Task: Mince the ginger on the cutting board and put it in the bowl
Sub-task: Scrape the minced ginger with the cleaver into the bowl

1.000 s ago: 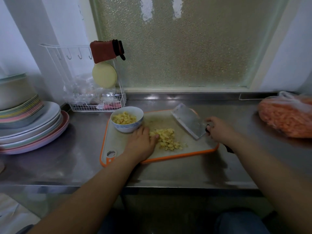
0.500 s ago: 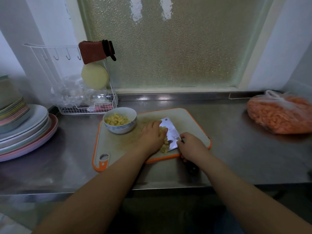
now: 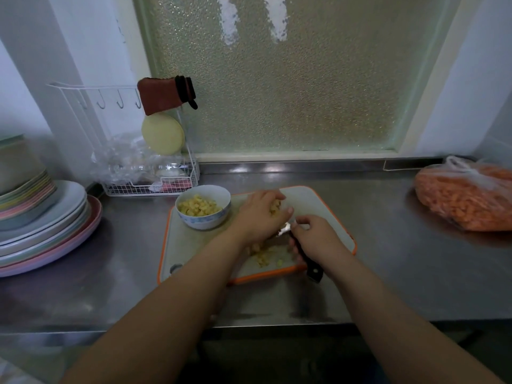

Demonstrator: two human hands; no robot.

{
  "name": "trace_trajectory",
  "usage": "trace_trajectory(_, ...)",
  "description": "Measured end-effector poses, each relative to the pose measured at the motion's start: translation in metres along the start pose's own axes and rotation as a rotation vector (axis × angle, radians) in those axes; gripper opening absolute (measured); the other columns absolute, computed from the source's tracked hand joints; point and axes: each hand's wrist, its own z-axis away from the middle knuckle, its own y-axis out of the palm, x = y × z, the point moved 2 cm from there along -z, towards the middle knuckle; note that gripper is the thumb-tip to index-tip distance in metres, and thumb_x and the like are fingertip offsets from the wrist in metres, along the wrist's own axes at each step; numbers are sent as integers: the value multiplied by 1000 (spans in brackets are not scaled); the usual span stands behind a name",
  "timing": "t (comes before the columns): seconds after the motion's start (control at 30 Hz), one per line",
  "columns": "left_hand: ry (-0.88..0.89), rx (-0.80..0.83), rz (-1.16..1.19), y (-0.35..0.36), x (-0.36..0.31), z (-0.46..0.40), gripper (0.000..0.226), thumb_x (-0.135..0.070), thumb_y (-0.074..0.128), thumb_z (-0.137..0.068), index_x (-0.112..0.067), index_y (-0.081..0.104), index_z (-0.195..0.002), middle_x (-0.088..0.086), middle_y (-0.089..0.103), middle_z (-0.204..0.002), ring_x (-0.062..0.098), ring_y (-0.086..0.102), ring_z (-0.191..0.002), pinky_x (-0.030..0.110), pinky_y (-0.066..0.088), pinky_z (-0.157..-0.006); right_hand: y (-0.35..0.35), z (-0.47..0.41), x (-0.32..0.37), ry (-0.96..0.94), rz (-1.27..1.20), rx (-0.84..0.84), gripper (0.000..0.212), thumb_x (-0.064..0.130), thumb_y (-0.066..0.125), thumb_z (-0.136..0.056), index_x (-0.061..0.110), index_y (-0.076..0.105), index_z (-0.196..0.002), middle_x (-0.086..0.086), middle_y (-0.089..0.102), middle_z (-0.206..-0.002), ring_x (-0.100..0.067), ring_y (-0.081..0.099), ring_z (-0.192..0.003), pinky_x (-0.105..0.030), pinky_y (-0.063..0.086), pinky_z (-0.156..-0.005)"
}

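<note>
Left hand: cupped over ginger pieces above cutting board, right of bowl. Right hand: grip closed on knife. Steel counter.

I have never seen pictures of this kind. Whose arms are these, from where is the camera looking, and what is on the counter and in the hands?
There is no machine here. The arms belong to a person who wears a camera on the head, so you look forward and down at the hands, as the person does.

On the metal counter lies a cutting board with an orange rim. A bowl stands on its far left corner, already holding minced ginger. More ginger pieces lie on the board.

The right hand grips the dark handle of a knife. The left hand is cupped around some ginger, beside the blade.

To the left are stacked plates and a wire rack. To the right lies a bag of something orange.
</note>
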Motion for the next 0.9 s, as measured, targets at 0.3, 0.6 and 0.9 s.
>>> trace_trajectory(0.3,-9,-171,-145,-57,21,-11,25,-34,55,-90,-22,57,-113,7,50,-124,27,41,-117,31,30,-95,25,-19,60,-26,-1,138,20,18,45,-100,4,57,-92,-9,53,-64,-16,47,-42,-19,39,-36)
trace_trajectory(0.6,-92,-174,-274,-77,72,-21,16,-22,52,-93,-11,59,-101,16,54,-105,34,47,-102,35,33,-86,52,-31,71,15,0,199,15,15,47,-98,7,55,-88,-9,51,-59,-16,44,-40,-19,37,-36)
trace_trajectory(0.9,-220,-225,-424,-86,93,-15,35,-36,45,-97,-8,60,-82,18,61,-88,35,59,-85,36,41,-70,18,-23,75,-25,137,125,25,16,48,-98,-5,59,-106,-11,56,-67,-17,46,-45,-16,38,-36)
